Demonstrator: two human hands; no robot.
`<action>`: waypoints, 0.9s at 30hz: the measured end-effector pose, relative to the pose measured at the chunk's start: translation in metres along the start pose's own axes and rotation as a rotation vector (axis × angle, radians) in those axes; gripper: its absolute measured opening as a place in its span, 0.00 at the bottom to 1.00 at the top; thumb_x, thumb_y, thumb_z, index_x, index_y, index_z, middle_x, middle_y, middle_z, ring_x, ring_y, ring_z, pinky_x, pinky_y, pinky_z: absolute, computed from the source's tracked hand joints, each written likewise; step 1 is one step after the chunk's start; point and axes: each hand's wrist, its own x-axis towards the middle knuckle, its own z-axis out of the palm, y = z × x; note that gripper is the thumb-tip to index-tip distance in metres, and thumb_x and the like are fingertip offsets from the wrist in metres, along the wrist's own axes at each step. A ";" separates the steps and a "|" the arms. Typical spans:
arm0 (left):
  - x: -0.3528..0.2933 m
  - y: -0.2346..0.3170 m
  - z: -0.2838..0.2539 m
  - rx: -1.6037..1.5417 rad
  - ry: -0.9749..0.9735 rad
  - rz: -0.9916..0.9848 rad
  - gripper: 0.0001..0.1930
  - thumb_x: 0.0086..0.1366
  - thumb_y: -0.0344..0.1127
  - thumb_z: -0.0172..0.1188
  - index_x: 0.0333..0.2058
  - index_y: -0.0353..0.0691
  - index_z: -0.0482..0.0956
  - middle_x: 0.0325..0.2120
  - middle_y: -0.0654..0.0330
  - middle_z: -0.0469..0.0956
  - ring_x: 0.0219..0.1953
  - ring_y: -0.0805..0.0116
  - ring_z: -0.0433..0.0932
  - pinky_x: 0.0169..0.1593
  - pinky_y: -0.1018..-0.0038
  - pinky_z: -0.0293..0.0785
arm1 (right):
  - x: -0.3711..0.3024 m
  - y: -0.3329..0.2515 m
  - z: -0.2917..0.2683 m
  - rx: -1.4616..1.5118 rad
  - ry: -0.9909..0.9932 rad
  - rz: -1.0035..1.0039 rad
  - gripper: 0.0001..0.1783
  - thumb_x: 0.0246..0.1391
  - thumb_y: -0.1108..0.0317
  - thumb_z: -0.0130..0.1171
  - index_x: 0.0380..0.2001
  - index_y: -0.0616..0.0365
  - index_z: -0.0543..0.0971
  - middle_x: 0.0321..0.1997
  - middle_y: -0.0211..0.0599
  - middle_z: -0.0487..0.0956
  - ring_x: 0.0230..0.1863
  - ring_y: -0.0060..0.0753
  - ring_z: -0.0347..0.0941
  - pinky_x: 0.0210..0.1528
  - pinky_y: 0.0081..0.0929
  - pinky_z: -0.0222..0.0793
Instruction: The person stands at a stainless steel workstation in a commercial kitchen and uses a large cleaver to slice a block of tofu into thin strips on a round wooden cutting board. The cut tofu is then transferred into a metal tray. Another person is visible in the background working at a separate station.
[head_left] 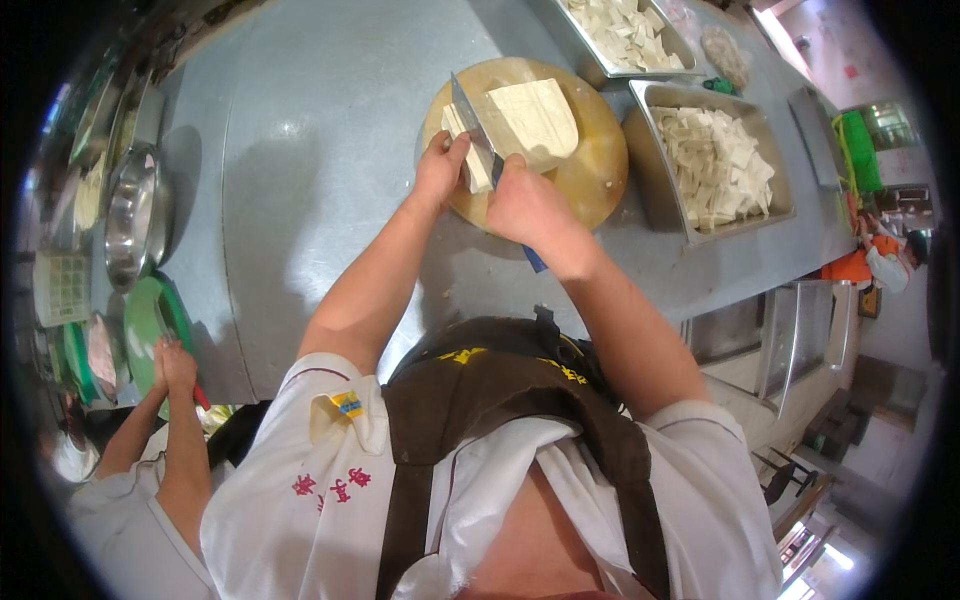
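Observation:
A round, yellowish cutting board (605,160) lies on the metal table in front of me. My right hand (530,200) is closed round the handle of a kitchen knife (474,120), whose blue end (535,260) sticks out below the fist. The blade points away from me and slightly left, against a narrow cut portion of pale tofu (480,172). That portion is held at its left side by the bent fingers of my left hand (440,170), close to the blade. Right of the knife lies a larger tofu slab (537,120) with a rounded corner.
Two deep steel pans stand at the right, the nearer pan (668,200) and the farther pan (590,62), both filled with pale cut pieces. At the left are a steel bowl (135,220), a green round board (150,310) and a co-worker's hands (175,365). Another person (885,262) is far right.

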 end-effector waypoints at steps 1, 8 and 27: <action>0.000 0.000 -0.001 -0.008 -0.006 -0.001 0.34 0.68 0.48 0.56 0.65 0.33 0.59 0.33 0.61 0.76 0.26 0.76 0.70 0.27 0.78 0.68 | 0.001 -0.001 0.000 -0.008 -0.020 0.016 0.16 0.52 0.66 0.52 0.40 0.69 0.69 0.33 0.61 0.81 0.40 0.59 0.80 0.42 0.46 0.75; 0.000 0.001 -0.001 -0.052 -0.020 -0.018 0.33 0.68 0.48 0.56 0.64 0.33 0.60 0.27 0.64 0.73 0.24 0.76 0.69 0.25 0.78 0.67 | 0.008 -0.003 0.009 -0.058 -0.097 0.094 0.19 0.51 0.66 0.54 0.43 0.68 0.68 0.38 0.59 0.81 0.43 0.55 0.80 0.44 0.43 0.75; 0.006 -0.011 -0.002 0.240 0.058 0.558 0.34 0.64 0.36 0.57 0.66 0.36 0.57 0.49 0.47 0.75 0.49 0.56 0.76 0.53 0.68 0.71 | 0.027 0.024 0.062 -0.026 -0.142 0.135 0.19 0.53 0.68 0.50 0.44 0.71 0.65 0.38 0.61 0.81 0.43 0.57 0.80 0.47 0.46 0.74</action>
